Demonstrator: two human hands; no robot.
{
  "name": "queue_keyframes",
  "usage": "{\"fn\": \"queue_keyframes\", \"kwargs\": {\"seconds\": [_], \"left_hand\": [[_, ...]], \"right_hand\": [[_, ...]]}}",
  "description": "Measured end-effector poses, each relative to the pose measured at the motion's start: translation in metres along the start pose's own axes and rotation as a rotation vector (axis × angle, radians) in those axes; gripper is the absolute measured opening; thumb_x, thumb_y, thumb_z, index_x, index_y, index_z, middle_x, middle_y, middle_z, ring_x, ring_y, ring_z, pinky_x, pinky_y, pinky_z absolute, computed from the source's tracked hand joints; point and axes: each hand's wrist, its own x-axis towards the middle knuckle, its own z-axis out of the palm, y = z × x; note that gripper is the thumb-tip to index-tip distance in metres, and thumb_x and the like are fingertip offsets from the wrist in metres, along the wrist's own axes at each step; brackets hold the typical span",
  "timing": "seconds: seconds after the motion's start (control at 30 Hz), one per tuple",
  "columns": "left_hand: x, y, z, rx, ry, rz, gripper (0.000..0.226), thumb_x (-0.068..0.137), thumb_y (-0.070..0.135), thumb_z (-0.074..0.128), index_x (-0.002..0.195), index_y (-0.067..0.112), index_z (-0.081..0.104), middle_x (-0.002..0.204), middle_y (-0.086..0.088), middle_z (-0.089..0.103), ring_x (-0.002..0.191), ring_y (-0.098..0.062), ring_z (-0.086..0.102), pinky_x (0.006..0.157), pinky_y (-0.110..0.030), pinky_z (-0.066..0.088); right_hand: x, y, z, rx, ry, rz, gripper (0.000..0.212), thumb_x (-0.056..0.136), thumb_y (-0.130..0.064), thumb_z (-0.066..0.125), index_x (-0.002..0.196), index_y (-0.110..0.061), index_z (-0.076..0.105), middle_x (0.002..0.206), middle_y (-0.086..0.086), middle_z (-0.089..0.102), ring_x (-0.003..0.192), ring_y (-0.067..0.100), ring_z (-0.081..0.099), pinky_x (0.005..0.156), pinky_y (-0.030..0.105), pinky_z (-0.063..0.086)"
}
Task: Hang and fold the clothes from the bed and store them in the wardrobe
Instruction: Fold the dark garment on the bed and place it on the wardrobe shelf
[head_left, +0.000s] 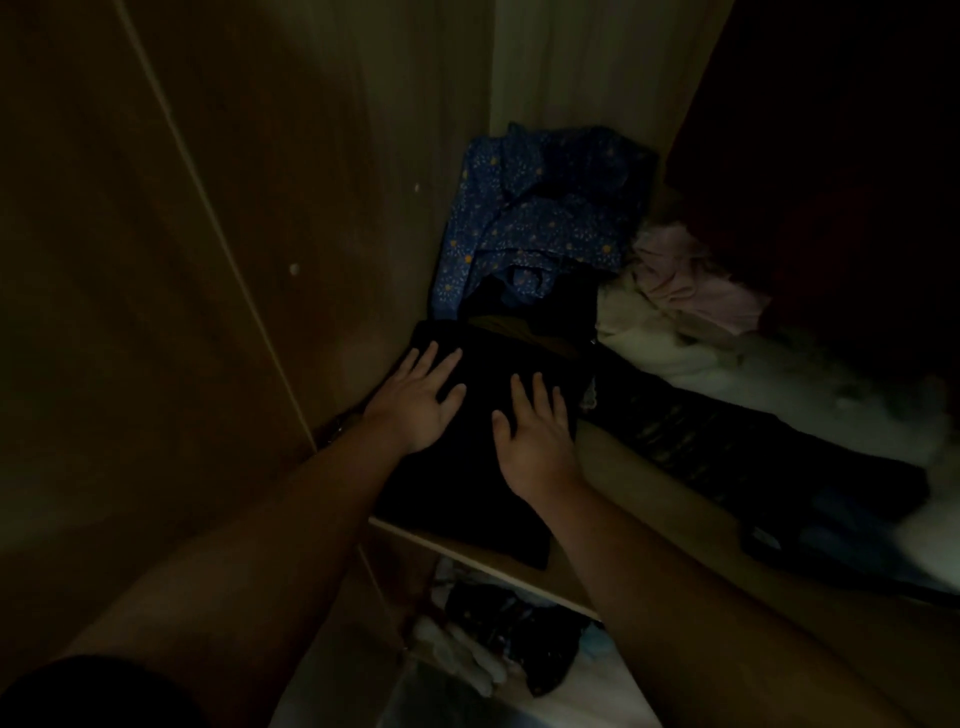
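The wardrobe wall (171, 291) and the shelf (613, 462) looked like smooth brown wood with a dull, matt finish. On the shelf, the folded black garment (467, 467) was soft matt cloth, the blue garment (535, 218) behind it thin printed cloth, crumpled, and the pink garment (691, 291) soft cloth, also creased.

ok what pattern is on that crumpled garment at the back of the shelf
The crumpled garment is dark blue with small yellow-orange dots and sprigs, seen in the head view, the only one.
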Motion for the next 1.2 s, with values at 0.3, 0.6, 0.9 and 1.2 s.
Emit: {"fn": "queue_keyframes", "kwargs": {"seconds": [0.3, 0.6, 0.9, 1.2], "left_hand": [[-0.015, 0.008, -0.017, 0.057, -0.017, -0.025, 0.064, 0.1, 0.06, 0.028, 0.158, 0.04, 0.008, 0.168, 0.002, 0.001, 0.153, -0.024, 0.0, 0.121, -0.054, 0.004], [-0.107, 0.077, -0.03, -0.151, 0.183, 0.236, 0.057, 0.101, 0.033, 0.048, 0.155, 0.028, 0.03, 0.162, -0.004, 0.027, 0.151, -0.026, 0.015, 0.123, -0.044, 0.009], [-0.257, 0.189, 0.009, 0.042, 0.164, 0.363, 0.064, 0.1, 0.042, 0.043, 0.157, 0.029, 0.019, 0.166, -0.002, 0.017, 0.153, -0.024, 0.007, 0.124, -0.044, 0.006], [-0.448, 0.309, 0.095, 0.205, 0.058, 0.608, 0.069, 0.098, 0.06, 0.026, 0.158, 0.031, 0.011, 0.167, -0.004, 0.005, 0.153, -0.027, -0.007, 0.123, -0.053, 0.002]], "right_hand": [[-0.013, -0.008, -0.033, 0.212, -0.055, 0.074, 0.057, 0.106, -0.042, 0.039, 0.158, -0.022, 0.028, 0.167, 0.004, 0.016, 0.154, 0.026, 0.005, 0.121, 0.032, 0.003], [-0.114, 0.004, -0.092, 0.271, 0.192, -0.01, 0.06, 0.098, -0.019, 0.053, 0.155, -0.015, 0.035, 0.157, 0.009, 0.039, 0.146, 0.025, 0.031, 0.122, 0.042, 0.025], [-0.312, 0.058, -0.159, -0.223, 0.235, 0.183, 0.066, 0.1, -0.043, 0.042, 0.16, -0.029, 0.017, 0.167, 0.003, 0.019, 0.154, 0.027, 0.01, 0.122, 0.051, 0.02], [-0.563, 0.095, -0.178, -0.336, 0.194, 0.441, 0.078, 0.089, -0.067, 0.004, 0.16, -0.034, 0.012, 0.168, 0.002, 0.016, 0.155, 0.028, 0.005, 0.122, 0.055, 0.013]]}}
